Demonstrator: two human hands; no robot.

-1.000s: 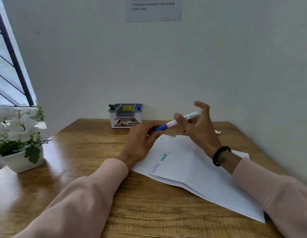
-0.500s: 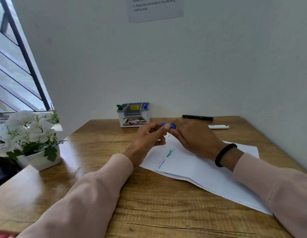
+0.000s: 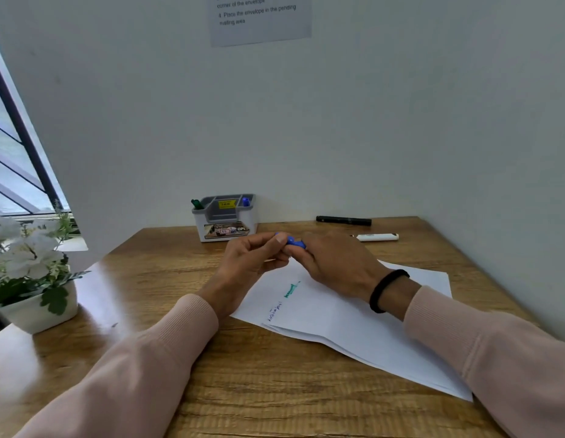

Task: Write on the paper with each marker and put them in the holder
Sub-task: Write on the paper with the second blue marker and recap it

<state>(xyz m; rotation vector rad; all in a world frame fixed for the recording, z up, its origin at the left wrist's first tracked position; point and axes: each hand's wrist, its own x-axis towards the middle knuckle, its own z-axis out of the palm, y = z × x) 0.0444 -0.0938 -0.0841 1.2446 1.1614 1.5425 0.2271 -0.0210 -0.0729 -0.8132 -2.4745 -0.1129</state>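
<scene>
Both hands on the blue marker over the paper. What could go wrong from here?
1. The left hand and right hand hide most of the blue marker, so cap state is unclear; an uncapped tip could smear the paper.
2. The black marker and white marker lie loose near the table's far edge and could roll.

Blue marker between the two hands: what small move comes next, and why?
Probably pull the cap off. Both hands pinch the blue marker over the paper, which shows blue and green writing already; the holder has two markers.
</scene>
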